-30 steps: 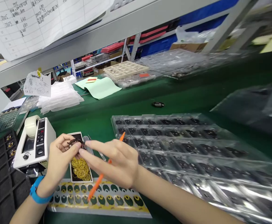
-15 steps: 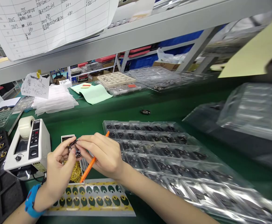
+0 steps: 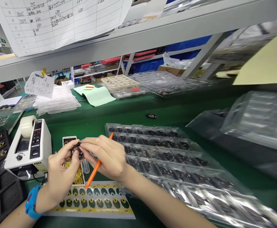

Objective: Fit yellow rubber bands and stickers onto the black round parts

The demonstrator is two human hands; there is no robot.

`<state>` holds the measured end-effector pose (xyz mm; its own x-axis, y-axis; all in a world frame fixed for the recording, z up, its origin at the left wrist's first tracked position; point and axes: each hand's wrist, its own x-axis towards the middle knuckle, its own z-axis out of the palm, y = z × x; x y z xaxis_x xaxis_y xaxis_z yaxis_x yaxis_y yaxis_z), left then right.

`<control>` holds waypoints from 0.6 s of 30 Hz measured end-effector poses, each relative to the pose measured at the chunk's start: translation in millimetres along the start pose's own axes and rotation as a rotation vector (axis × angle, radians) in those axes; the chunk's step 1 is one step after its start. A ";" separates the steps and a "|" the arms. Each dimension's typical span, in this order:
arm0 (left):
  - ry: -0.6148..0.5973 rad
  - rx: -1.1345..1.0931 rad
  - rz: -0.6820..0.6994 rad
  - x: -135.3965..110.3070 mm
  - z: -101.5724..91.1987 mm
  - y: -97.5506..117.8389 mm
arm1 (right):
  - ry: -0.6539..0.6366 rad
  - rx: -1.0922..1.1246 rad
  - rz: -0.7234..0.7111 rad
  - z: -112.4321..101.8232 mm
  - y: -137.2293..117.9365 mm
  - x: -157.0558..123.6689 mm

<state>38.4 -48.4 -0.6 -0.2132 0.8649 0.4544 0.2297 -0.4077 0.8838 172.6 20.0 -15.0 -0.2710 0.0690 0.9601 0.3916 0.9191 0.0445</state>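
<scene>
My left hand point(image 3: 61, 167), with a blue wristband point(image 3: 33, 202), grips a small dark round part point(image 3: 77, 151) between thumb and fingers. Against that part's upper edge rest the fingertips of my right hand point(image 3: 107, 155). An orange pen-shaped tool point(image 3: 94, 173) is tucked in my right hand, its pointed end slanting down to the left. What the right fingertips pinch at the part is too small to make out. Below the hands are a white box of yellow ring-like pieces point(image 3: 79, 177), partly hidden, and a sheet of dark green and yellow stickers point(image 3: 100, 202).
On the left stand a white tape dispenser point(image 3: 35, 147) and a black compartment tray point(image 3: 0, 186). Clear plastic trays of dark parts point(image 3: 152, 152) spread to the right. One loose dark part point(image 3: 151, 116) lies behind them. A grey shelf beam point(image 3: 143, 39) crosses overhead.
The camera view has shifted slightly. Both hands stay together at the dark round part, which has turned a little in the left fingers; the orange tool stays in the right hand.
</scene>
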 end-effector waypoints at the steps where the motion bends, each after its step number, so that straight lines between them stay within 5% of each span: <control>1: 0.002 0.016 0.013 -0.4 -0.1 -0.2 | 0.002 -0.001 -0.007 -0.3 0.4 -0.2; 18: 0.059 0.176 0.187 -5.7 3.7 -5.5 | 0.028 -0.079 -0.037 2.7 -5.2 -6.8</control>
<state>41.8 -50.0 -8.5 -0.2051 0.7585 0.6185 0.4310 -0.4974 0.7529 170.0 15.8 -22.5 -0.2625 0.0238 0.9646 0.4505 0.8871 0.1007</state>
